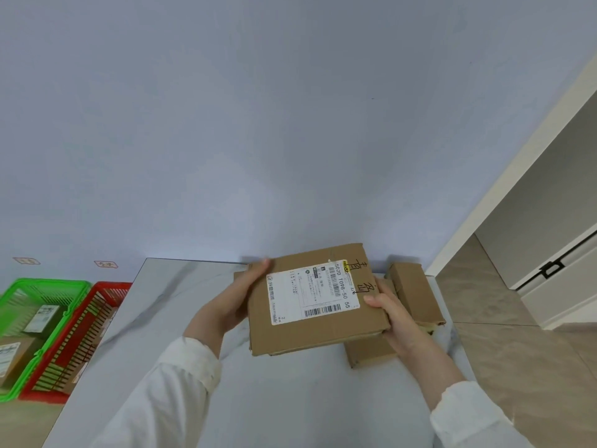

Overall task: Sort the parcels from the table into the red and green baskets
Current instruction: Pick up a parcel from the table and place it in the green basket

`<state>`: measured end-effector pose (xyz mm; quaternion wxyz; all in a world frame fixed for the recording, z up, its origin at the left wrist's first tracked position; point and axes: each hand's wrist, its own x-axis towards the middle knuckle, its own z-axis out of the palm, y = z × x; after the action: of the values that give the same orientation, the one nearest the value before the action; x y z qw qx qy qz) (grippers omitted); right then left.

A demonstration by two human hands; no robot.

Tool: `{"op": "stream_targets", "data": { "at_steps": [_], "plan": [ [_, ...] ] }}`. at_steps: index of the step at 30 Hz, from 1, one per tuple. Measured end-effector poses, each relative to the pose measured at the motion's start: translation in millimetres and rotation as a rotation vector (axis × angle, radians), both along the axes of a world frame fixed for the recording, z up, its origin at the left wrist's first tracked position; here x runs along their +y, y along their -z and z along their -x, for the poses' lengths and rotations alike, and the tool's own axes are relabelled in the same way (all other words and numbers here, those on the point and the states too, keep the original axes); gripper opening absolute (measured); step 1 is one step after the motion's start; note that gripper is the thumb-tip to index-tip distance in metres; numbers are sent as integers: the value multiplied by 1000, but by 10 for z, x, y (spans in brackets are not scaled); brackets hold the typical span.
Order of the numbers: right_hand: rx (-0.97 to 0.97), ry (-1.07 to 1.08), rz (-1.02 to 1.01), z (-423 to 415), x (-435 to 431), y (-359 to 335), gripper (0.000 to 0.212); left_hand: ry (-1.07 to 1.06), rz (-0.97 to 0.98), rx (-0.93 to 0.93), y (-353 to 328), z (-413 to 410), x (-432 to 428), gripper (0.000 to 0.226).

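Nearest, at 7 and 5 o'clock of the frame, two white sleeves: left sleeve [181, 383] and right sleeve [468, 415]. Holds a flat cardboard parcel [323, 334] between both hands, just right of the frame's centre line and low, over the far right part of the pale marbled surface [161, 302]. Grips the parcel's 9 o'clock edge with the left hand [232, 302], thumb curled onto the top face near the far corner, fingers hidden beneath. Grips the 3 o'clock edge with the right hand [394, 315], thumb pressed on top, fingers wrapped under. On the top face, a white shipping label [307, 292] with barcodes, plus black handwriting beside it toward 1 o'clock.

Below the held parcel, toward 5 o'clock, a second cardboard parcel [368, 354] lying on the surface, partly covered; cannot tell whether touching. At 2 o'clock of the held parcel, a third cardboard parcel [410, 282].

Off the surface's left edge, at 9 o'clock, a red basket [109, 289] just beside the surface, and a green basket [19, 292] touching its far side. Inside the green basket, a dark labelled packet [43, 318] and a brown box [13, 357]. Contents of the red basket unclear through the slats.
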<state>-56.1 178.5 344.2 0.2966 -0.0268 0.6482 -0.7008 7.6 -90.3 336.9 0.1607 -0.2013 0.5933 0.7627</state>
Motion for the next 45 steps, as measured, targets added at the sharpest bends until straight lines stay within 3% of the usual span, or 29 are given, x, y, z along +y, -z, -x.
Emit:
{"op": "stream_targets", "data": {
  "at_steps": [4, 9, 11, 13, 18, 22, 26, 31, 34, 45],
  "plan": [
    [7, 11, -12, 42, 1, -7, 80, -64, -19, 12, 68, -12, 94, 79],
    [14, 343, -5, -71, -120, 137, 97, -331, -40, 13, 165, 3, 251, 91],
    [-29, 303, 25, -218, -226, 201, 111, -493, -90, -7, 203, 12, 352, 89],
    [-54, 210, 35, -366, -364, 238, 108, -593, -153, -3, 249, 17, 468, 94],
    [-25, 145, 68, -502, -586, 331, 77, -766, -227, 1, 247, -84, 878, 55],
    [-57, 209, 44, -357, -497, 374, 72, -675, -237, -5, 246, -166, 920, 45],
    [-64, 218, 44, -213, -374, 322, 66, -532, -67, 29, 287, -166, 785, 30],
    [-95, 142, 94, -184, -264, 250, 67, -274, -7, 221, 307, -108, 649, 62],
    [-107, 153, 133, -209, -276, 312, 65, -228, -19, 231, 341, -92, 702, 76],
    [-186, 257, 280, -293, -259, 328, 60, -273, -62, 200, 366, -70, 831, 71]
  ]
}}
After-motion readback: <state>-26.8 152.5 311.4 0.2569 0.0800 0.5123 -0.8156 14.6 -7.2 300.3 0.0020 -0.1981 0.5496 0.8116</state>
